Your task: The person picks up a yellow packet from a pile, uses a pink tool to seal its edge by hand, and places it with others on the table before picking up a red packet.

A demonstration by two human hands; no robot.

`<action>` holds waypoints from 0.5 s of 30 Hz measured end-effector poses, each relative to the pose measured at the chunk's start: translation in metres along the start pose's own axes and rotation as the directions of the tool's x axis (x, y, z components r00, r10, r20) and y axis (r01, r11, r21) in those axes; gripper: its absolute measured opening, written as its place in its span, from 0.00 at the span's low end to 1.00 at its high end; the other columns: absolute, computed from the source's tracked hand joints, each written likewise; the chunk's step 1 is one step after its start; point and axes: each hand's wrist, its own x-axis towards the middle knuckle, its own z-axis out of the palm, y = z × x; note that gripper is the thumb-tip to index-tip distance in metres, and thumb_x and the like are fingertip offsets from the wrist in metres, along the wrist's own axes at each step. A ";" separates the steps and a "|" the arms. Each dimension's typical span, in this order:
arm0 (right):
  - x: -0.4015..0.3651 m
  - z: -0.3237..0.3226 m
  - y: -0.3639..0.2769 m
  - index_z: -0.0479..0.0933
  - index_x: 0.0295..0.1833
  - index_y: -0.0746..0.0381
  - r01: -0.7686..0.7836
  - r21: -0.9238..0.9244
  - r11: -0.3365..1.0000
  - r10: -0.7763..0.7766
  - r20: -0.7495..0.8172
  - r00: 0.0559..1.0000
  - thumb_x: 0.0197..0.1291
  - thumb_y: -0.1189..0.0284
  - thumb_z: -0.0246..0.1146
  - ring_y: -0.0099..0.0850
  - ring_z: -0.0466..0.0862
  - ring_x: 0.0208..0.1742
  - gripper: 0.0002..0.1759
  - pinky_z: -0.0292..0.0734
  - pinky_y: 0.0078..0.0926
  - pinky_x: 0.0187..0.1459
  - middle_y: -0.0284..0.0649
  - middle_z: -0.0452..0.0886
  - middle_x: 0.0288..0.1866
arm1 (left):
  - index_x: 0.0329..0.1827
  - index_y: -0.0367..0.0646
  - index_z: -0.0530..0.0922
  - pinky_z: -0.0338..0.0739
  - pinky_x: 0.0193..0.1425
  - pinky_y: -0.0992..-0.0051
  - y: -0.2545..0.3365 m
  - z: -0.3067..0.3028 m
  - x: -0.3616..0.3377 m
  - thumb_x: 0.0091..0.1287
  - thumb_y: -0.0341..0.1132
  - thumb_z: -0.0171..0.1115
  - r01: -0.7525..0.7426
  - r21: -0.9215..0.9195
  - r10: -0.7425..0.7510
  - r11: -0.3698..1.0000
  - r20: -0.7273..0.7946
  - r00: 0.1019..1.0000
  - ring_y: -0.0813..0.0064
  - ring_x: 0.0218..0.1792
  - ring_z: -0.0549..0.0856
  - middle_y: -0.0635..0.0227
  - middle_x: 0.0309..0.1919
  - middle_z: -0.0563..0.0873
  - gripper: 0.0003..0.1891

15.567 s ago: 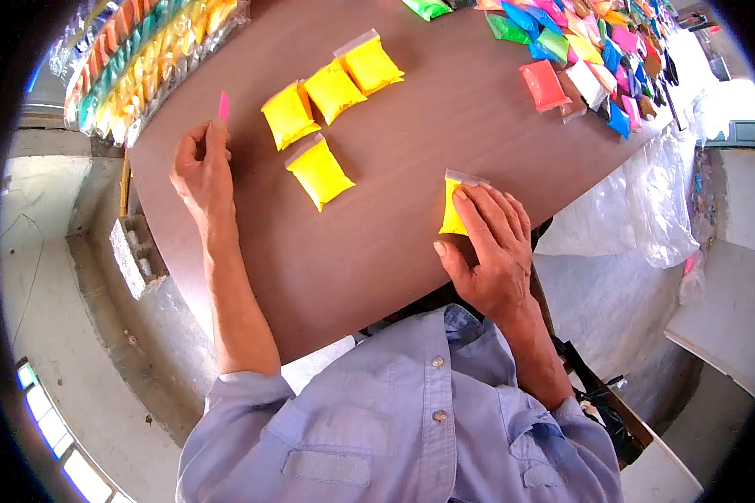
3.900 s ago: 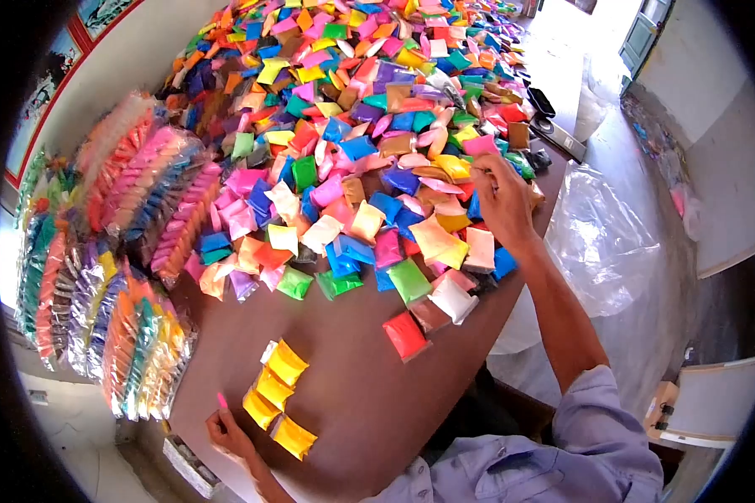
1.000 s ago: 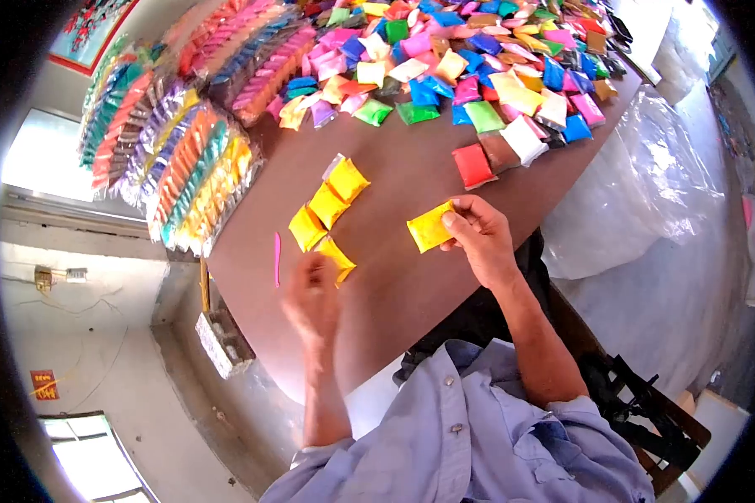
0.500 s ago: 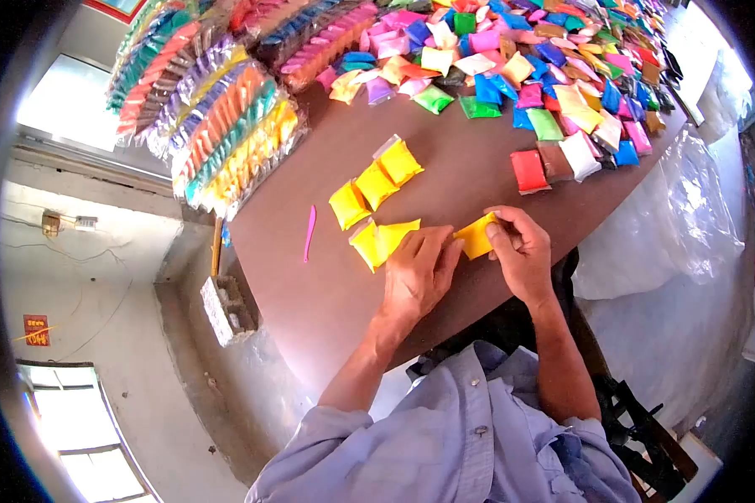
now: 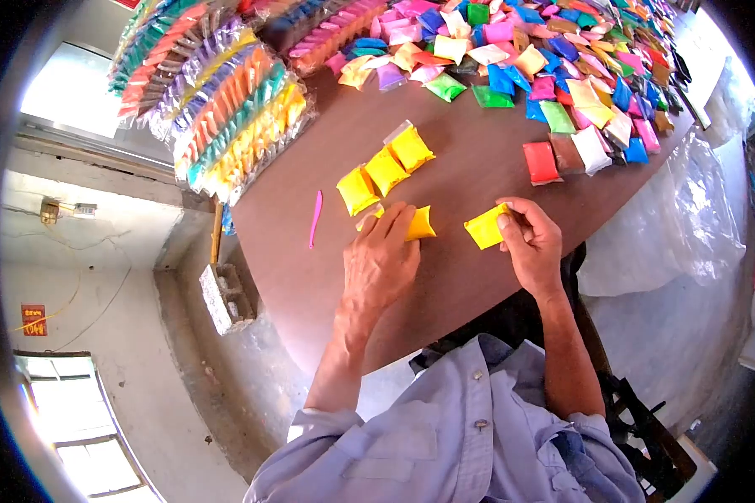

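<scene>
My right hand (image 5: 532, 245) pinches a small yellow packet (image 5: 485, 227) just above the brown table (image 5: 445, 277). My left hand (image 5: 381, 256) lies flat over two more yellow packets (image 5: 419, 223) on the table, fingers spread and covering most of them. Beyond my left hand three yellow packets (image 5: 385, 168) lie in a diagonal row. A thin pink stick (image 5: 315, 219) rests on the table to the left of them.
A big heap of small coloured packets (image 5: 554, 67) covers the far part of the table, with a red packet (image 5: 540, 162) at its near edge. Long bagged rows of packets (image 5: 226, 109) lie at the left. A clear plastic bag (image 5: 688, 226) hangs off the right side.
My left hand has slid left onto the packets lying on the table. My right hand has kept its yellow packet and now holds it apart from the left hand.
</scene>
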 end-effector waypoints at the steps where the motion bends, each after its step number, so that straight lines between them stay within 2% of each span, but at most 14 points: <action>1: 0.000 0.000 0.001 0.81 0.59 0.65 -0.005 0.011 1.000 0.005 0.003 1.000 0.74 0.73 0.64 0.14 0.79 0.36 0.12 0.78 0.15 0.34 0.32 0.83 0.44 | 0.57 0.41 0.84 0.84 0.61 0.61 0.000 0.000 0.002 0.58 0.31 0.74 -0.002 -0.002 0.002 1.000 0.001 1.000 0.56 0.57 0.86 0.59 0.57 0.88 0.22; 3: 0.001 0.000 0.001 0.81 0.59 0.65 -0.004 0.024 1.000 0.004 0.005 1.000 0.74 0.73 0.64 0.14 0.79 0.36 0.12 0.78 0.15 0.34 0.32 0.83 0.44 | 0.58 0.43 0.84 0.84 0.61 0.63 -0.005 -0.001 0.005 0.58 0.27 0.70 -0.103 0.034 0.102 0.994 0.047 0.994 0.57 0.57 0.86 0.61 0.57 0.88 0.22; 4: 0.001 0.000 0.001 0.81 0.59 0.65 -0.012 0.030 0.999 0.012 0.006 1.000 0.74 0.73 0.64 0.14 0.79 0.36 0.12 0.77 0.14 0.34 0.32 0.83 0.43 | 0.58 0.43 0.84 0.84 0.61 0.63 -0.008 -0.002 0.006 0.58 0.27 0.70 -0.110 0.034 0.108 0.993 0.048 0.993 0.57 0.57 0.86 0.61 0.57 0.88 0.22; 6: -0.001 -0.001 0.001 0.81 0.59 0.66 -0.027 0.038 0.999 0.027 -0.003 1.000 0.75 0.73 0.64 0.14 0.79 0.36 0.12 0.77 0.14 0.33 0.32 0.83 0.43 | 0.56 0.44 0.84 0.86 0.55 0.64 -0.019 -0.010 0.003 0.60 0.26 0.67 -0.137 -0.030 0.136 0.990 -0.047 0.990 0.59 0.54 0.87 0.65 0.58 0.87 0.19; 10: 0.000 0.000 0.001 0.80 0.59 0.66 0.000 0.007 1.000 0.000 0.000 1.000 0.75 0.73 0.64 0.15 0.79 0.36 0.12 0.77 0.14 0.34 0.33 0.84 0.44 | 0.52 0.45 0.86 0.86 0.57 0.64 -0.043 -0.028 -0.003 0.60 0.23 0.66 -0.162 0.054 0.166 0.985 -0.076 0.983 0.59 0.54 0.87 0.64 0.56 0.88 0.17; 13: 0.000 0.001 -0.004 0.80 0.60 0.65 0.002 -0.018 1.000 -0.002 0.008 1.000 0.74 0.73 0.64 0.15 0.79 0.36 0.13 0.78 0.15 0.34 0.32 0.84 0.44 | 0.50 0.44 0.88 0.86 0.59 0.62 -0.055 -0.027 -0.010 0.59 0.20 0.67 -0.153 0.052 0.157 0.987 -0.065 0.986 0.58 0.54 0.87 0.63 0.56 0.88 0.16; 15: 0.000 0.001 -0.004 0.80 0.60 0.65 -0.002 -0.031 1.000 0.002 0.015 1.000 0.74 0.74 0.64 0.15 0.79 0.36 0.13 0.78 0.15 0.34 0.32 0.84 0.44 | 0.51 0.42 0.88 0.86 0.58 0.62 -0.057 -0.026 -0.014 0.58 0.17 0.66 -0.169 -0.020 0.168 0.985 -0.066 0.984 0.57 0.54 0.87 0.62 0.55 0.89 0.18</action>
